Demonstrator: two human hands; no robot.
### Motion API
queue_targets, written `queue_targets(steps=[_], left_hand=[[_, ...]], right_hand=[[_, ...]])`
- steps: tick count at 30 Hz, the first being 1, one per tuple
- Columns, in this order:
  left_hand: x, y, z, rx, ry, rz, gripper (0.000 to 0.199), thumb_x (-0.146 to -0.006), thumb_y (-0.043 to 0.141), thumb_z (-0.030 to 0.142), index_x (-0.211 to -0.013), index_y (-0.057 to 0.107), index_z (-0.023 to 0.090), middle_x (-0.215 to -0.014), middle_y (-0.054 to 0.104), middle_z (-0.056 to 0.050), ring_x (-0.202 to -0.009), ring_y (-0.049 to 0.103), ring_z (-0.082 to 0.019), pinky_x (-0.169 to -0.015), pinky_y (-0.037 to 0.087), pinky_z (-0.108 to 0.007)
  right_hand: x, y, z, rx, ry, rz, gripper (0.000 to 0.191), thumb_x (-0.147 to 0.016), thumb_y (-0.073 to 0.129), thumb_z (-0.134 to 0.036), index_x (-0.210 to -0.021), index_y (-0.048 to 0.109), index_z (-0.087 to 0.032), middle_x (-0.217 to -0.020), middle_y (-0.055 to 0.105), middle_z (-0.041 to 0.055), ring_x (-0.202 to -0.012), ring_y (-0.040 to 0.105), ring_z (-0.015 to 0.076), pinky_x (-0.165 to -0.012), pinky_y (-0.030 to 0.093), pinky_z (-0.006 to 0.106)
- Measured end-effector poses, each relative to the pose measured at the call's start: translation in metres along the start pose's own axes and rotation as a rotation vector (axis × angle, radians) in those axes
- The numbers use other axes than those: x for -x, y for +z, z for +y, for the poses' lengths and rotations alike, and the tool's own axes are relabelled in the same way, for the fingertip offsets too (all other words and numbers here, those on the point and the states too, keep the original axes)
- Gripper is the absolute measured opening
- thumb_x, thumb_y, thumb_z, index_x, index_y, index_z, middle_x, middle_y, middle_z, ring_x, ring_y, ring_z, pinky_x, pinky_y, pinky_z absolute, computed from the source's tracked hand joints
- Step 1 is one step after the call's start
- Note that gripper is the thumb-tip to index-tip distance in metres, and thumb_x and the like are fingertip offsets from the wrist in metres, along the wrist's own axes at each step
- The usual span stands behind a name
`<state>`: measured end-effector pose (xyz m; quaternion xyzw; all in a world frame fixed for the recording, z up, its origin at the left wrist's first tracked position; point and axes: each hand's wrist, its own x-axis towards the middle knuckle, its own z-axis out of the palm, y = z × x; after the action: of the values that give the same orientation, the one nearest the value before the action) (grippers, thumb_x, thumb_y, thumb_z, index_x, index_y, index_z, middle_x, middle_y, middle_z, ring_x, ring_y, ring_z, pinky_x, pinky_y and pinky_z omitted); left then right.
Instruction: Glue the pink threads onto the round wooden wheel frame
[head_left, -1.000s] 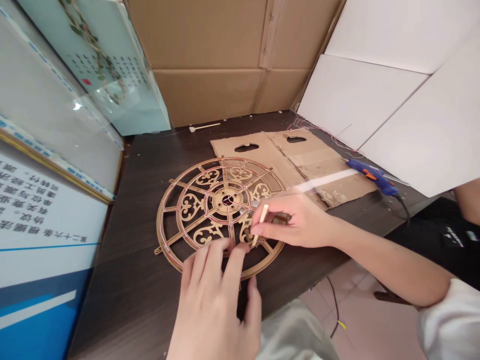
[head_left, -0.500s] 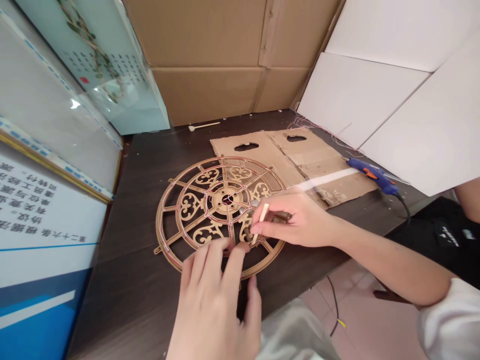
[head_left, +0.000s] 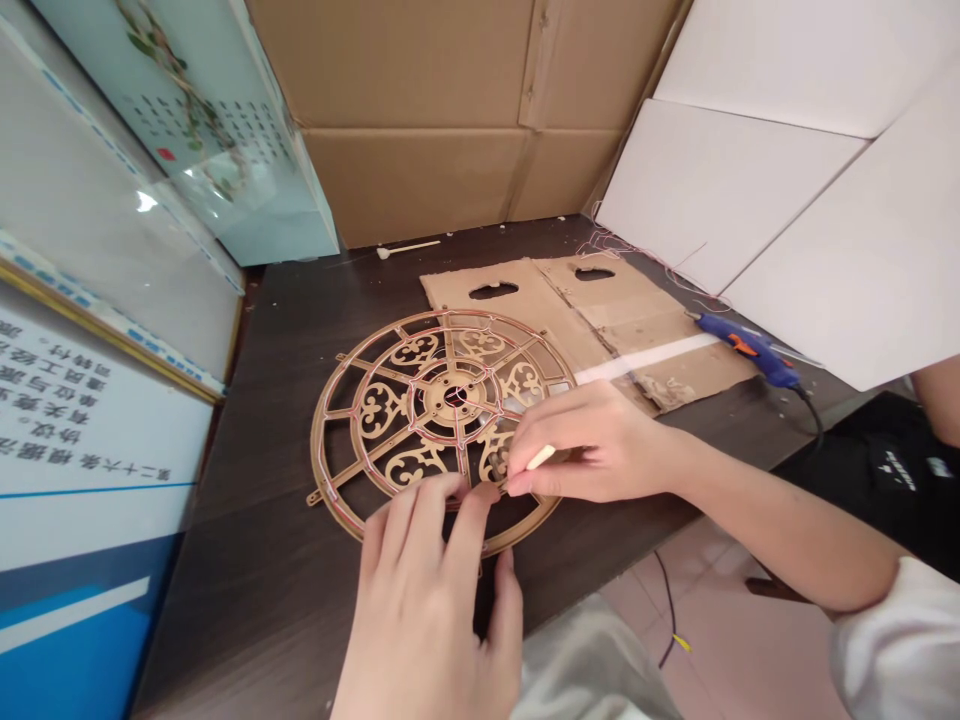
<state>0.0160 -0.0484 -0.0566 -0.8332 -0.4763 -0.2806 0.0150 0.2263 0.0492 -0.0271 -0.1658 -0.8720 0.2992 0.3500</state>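
Note:
A round openwork wooden frame (head_left: pixel 330 400) with scroll-cut panels and red and white wires along its rings lies flat on the dark table. My left hand (head_left: pixel 427 580) rests over its near rim, fingers spread and bent, thumb apart outside the rim. Its index fingertip presses close to my right fingertips on the inner ring. My right hand (head_left: pixel 592 440) is closed in a pinch on a short pale stick (head_left: pixel 541 457), which now leans low across the fingers. The stick's lower tip is hidden behind those fingers.
A flattened cardboard sheet (head_left: pixel 540 300) lies partly under the frame. Beyond it on the right is a blue glue gun (head_left: pixel 750 350) with a cord. Another stick (head_left: pixel 409 248) lies at the back near the cardboard wall (head_left: pixel 420 180). Loose thin wires (head_left: pixel 600 240) trail beside white boxes (head_left: pixel 720 190).
The stick in my right hand has tipped from nearly upright to a low slant toward the right. My right fingertips have come down closer to the ring. My left hand has stayed in place.

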Motion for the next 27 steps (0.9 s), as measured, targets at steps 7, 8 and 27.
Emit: queue_targets(steps=[7, 8, 27], left_hand=[[-0.0001, 0.0024, -0.0036, -0.002, 0.007, 0.018, 0.026, -0.092, 0.051, 0.010, -0.117, 0.058, 0.015, -0.108, 0.057, -0.011, -0.101, 0.051, -0.027, -0.086, 0.042, -0.043], [0.0003, 0.0027, -0.0042, 0.004, 0.002, 0.014, 0.028, -0.092, 0.052, 0.010, -0.119, 0.058, 0.016, -0.110, 0.057, -0.011, -0.102, 0.051, -0.027, -0.086, 0.042, -0.043], [0.0048, 0.0042, -0.0082, 0.005, 0.007, -0.013, 0.032, -0.090, 0.055, 0.012, -0.122, 0.057, 0.018, -0.116, 0.058, -0.012, -0.106, 0.052, -0.027, -0.089, 0.045, -0.044]], right_hand=[[0.0012, -0.0023, 0.0010, 0.049, -0.084, 0.073, 0.009, -0.096, 0.076, -0.017, -0.088, 0.076, -0.013, -0.081, 0.077, 0.0078, -0.070, 0.071, 0.0143, -0.066, 0.057, 0.024], [0.0010, -0.0027, 0.0005, 0.057, -0.073, 0.098, 0.009, -0.095, 0.076, -0.017, -0.087, 0.076, -0.013, -0.080, 0.076, 0.0077, -0.069, 0.070, 0.0141, -0.066, 0.057, 0.024], [0.0000, -0.0010, -0.0022, 0.028, 0.153, 0.148, 0.007, -0.087, 0.084, -0.016, -0.085, 0.078, -0.012, -0.069, 0.073, -0.0010, -0.059, 0.062, 0.0057, -0.059, 0.046, 0.014]])
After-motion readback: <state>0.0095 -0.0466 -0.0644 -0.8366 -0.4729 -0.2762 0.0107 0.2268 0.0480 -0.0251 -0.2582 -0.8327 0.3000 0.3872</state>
